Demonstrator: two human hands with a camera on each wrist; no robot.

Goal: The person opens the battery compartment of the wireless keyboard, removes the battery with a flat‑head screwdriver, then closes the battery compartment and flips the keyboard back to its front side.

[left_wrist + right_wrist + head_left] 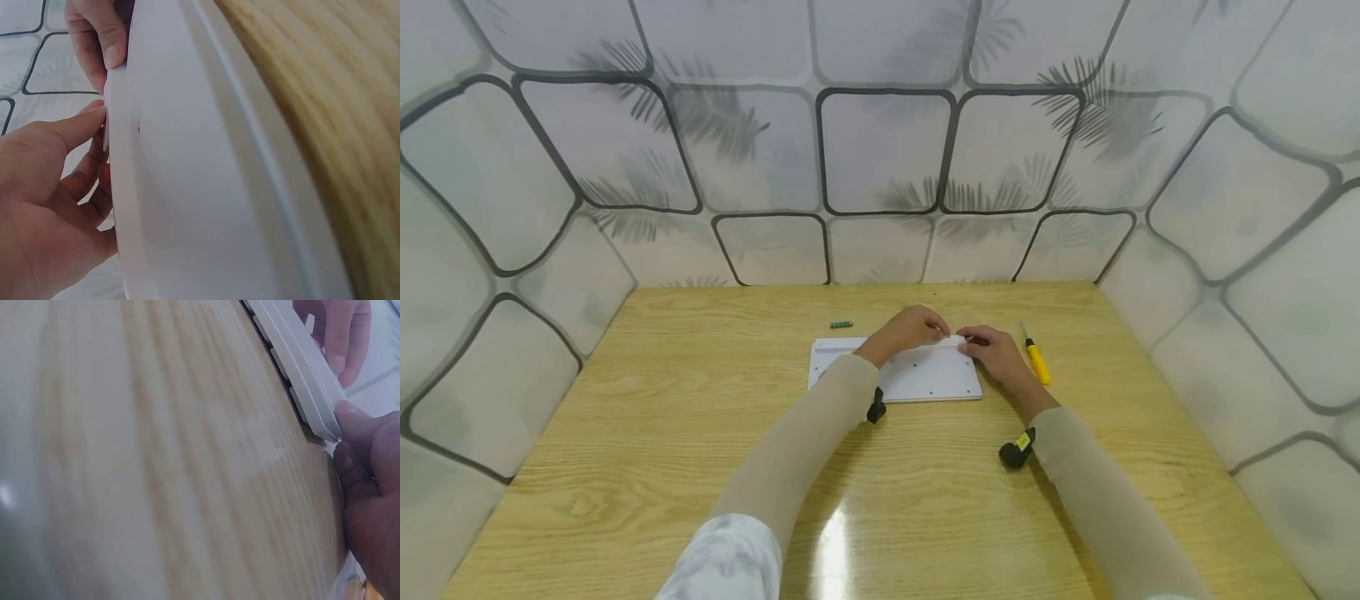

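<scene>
A white keyboard lies face down on the table, its underside dotted with small dark screws or holes. Dark-gapped keys show beneath it in the right wrist view. At its far edge, my left hand pinches a thin white piece between thumb and fingers; that piece sits against the keyboard's edge and is partly hidden. My right hand grips the keyboard's far right corner, thumb on the underside and fingers around the edge. Both hands are close together.
A green battery lies behind the keyboard's left part. To the right of my right hand is a screwdriver with a yellow handle. Patterned wall panels border the wooden table at the back and sides.
</scene>
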